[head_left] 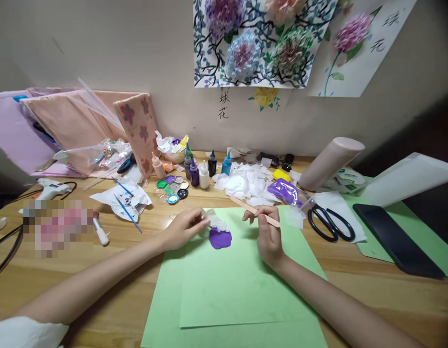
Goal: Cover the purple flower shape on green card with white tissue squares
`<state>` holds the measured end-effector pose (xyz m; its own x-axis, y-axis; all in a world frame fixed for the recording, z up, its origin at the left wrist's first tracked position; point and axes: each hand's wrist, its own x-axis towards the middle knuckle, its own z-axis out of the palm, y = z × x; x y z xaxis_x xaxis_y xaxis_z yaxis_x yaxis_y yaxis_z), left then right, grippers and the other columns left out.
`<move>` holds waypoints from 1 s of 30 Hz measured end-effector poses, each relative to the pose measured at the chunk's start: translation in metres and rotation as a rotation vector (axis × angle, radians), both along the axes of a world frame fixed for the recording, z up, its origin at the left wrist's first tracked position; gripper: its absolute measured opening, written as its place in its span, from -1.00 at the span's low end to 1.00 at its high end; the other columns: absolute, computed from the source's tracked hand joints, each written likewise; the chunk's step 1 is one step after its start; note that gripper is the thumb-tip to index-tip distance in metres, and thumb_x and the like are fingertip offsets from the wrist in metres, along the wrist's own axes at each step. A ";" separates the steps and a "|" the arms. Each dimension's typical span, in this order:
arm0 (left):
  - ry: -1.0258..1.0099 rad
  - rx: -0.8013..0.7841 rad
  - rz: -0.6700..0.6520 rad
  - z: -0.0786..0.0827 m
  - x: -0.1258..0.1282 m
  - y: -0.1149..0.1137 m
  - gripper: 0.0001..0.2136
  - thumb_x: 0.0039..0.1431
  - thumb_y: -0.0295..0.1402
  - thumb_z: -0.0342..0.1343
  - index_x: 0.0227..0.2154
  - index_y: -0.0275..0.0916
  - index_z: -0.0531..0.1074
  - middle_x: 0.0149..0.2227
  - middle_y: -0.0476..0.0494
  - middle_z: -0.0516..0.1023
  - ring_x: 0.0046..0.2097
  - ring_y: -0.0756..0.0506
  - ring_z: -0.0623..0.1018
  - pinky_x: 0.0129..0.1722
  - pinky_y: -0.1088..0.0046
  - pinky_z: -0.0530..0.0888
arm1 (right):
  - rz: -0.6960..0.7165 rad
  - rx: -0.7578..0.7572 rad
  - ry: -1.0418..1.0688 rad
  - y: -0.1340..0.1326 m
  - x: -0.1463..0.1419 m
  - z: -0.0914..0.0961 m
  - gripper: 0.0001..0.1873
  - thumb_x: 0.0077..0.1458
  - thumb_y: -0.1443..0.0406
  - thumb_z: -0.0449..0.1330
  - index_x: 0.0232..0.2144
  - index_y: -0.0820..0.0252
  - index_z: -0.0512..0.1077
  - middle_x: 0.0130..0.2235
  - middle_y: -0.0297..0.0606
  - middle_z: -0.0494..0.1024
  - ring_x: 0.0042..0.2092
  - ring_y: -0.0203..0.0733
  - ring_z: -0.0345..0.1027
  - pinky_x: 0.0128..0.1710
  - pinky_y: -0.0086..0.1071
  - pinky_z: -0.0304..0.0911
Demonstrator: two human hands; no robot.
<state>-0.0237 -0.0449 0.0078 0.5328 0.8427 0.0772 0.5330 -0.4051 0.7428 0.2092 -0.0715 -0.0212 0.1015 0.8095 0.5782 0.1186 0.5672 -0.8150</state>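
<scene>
My left hand (189, 226) pinches a piece of white tissue paper (216, 221) by its left end. The tissue's ragged lower edge meets the top of a flat purple patch (220, 239), which looks like soft clay, on the green paper (227, 290). Over the right part of that paper, my right hand (268, 232) grips a wooden craft stick (246, 206) between thumb and fingers, its far end pointing up and left. Behind the hands lies a pile of torn white tissue (246, 182), with a shiny purple packet (283, 191) to its right.
Paint bottles (194, 174) and a round paint palette (170, 188) stand behind my left hand. Black-handled scissors (331, 223) and a black phone-like slab (394, 237) lie right. On the left are blue brushes (127, 212), a glue gun (53, 188) and its cable.
</scene>
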 end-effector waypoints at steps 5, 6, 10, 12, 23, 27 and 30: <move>0.069 0.007 -0.257 -0.002 -0.015 -0.002 -0.72 0.34 -0.26 -0.20 -0.39 -0.24 0.33 -0.37 -0.05 0.42 -0.32 -0.02 0.38 -0.26 0.48 0.28 | 0.146 0.206 -0.087 -0.014 0.005 -0.002 -0.80 0.28 0.30 -0.11 -0.39 0.08 0.23 -0.57 -0.40 0.30 -0.50 -0.24 0.21 -0.48 -0.34 0.18; 0.087 0.013 -0.279 -0.002 -0.016 -0.002 -0.70 0.35 -0.26 -0.23 -0.40 -0.24 0.33 -0.38 -0.06 0.42 -0.32 -0.03 0.38 -0.26 0.47 0.28 | 0.203 0.255 -0.169 -0.016 0.006 -0.001 -0.79 0.27 0.30 -0.11 -0.41 0.07 0.23 -0.58 -0.39 0.31 -0.51 -0.23 0.21 -0.51 -0.35 0.18; 0.116 0.019 -0.289 -0.002 -0.015 0.000 -0.65 0.37 -0.23 -0.26 -0.37 -0.25 0.36 -0.35 -0.07 0.39 -0.32 -0.03 0.36 -0.28 0.47 0.29 | 0.322 0.335 -0.430 -0.017 0.007 0.006 -0.76 0.26 0.29 -0.11 -0.43 0.07 0.25 -0.61 -0.36 0.34 -0.52 -0.22 0.24 -0.55 -0.35 0.23; 0.082 0.008 -0.277 -0.003 -0.014 0.000 -0.66 0.36 -0.24 -0.20 -0.30 -0.24 0.45 -0.30 -0.09 0.40 -0.28 -0.02 0.39 -0.25 0.49 0.30 | 0.293 0.296 -0.419 -0.015 0.006 0.010 -0.74 0.26 0.28 -0.12 -0.45 0.07 0.25 -0.62 -0.37 0.34 -0.54 -0.22 0.25 -0.57 -0.35 0.23; -0.149 -0.148 -0.013 -0.012 -0.011 0.001 -0.78 0.03 -0.20 0.26 -0.37 -0.28 0.54 -0.51 0.00 0.46 -0.47 0.04 0.38 -0.47 0.54 0.29 | 0.191 0.212 -0.327 -0.015 0.004 0.010 -0.68 0.28 0.24 -0.09 -0.52 0.09 0.25 -0.64 -0.35 0.37 -0.56 -0.23 0.24 -0.55 -0.33 0.19; -0.175 -0.195 0.071 -0.014 -0.009 0.000 -0.77 0.02 -0.20 0.25 -0.36 -0.28 0.51 -0.50 -0.01 0.49 -0.48 0.04 0.40 -0.50 0.56 0.30 | 0.179 0.213 -0.347 -0.013 0.002 0.016 -0.65 0.29 0.21 -0.10 -0.54 0.08 0.23 -0.67 -0.38 0.36 -0.59 -0.23 0.24 -0.55 -0.32 0.17; -0.158 -0.193 0.096 -0.013 -0.009 0.000 -0.82 0.12 -0.24 0.16 -0.41 -0.27 0.51 -0.52 -0.02 0.49 -0.51 0.05 0.39 -0.51 0.55 0.29 | 0.169 0.212 -0.346 -0.014 0.002 0.017 -0.63 0.29 0.21 -0.12 -0.56 0.08 0.21 -0.68 -0.38 0.34 -0.58 -0.23 0.22 -0.55 -0.33 0.15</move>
